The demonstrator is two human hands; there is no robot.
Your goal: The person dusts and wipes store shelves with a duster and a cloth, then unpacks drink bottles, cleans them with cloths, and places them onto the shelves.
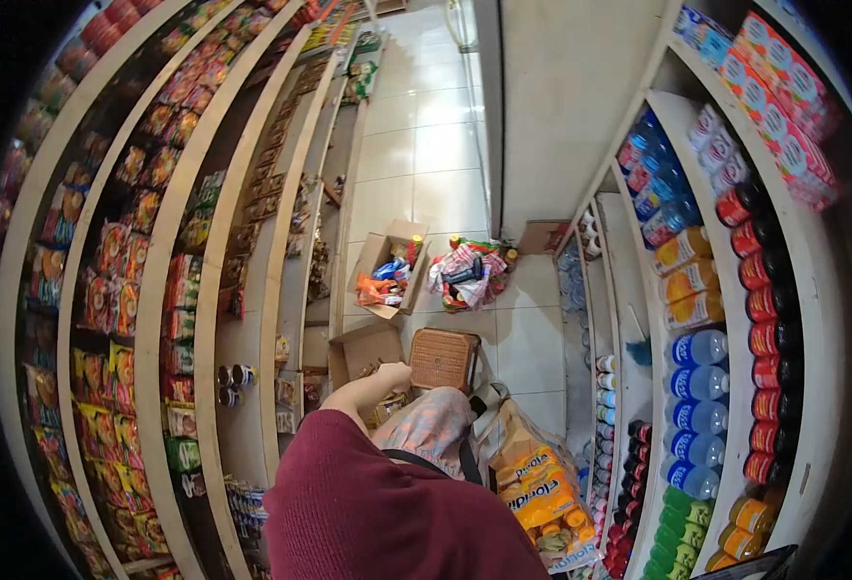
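Observation:
My left hand [394, 375] reaches out from a maroon sleeve [349, 454]. Its fingers are curled closed, and what they hold, if anything, is too small to make out. It is above the near side of an open cardboard box [363, 350], close to the left edge of a brown woven-pattern plastic stool [445, 358]. Small yellowish packets [389, 408] show just below the wrist, partly covered by the arm and the patterned cloth over my knee [431, 420]. My right hand is out of sight, hidden by my body.
Shelves of snack packets [121, 261] rise on the left; bottle shelves [697, 387] stand on the right. Ahead on the tiles are a carton of mixed packets [384, 271] and a bag of goods [470, 275]. Orange bottle packs [542, 483] lie by my right side.

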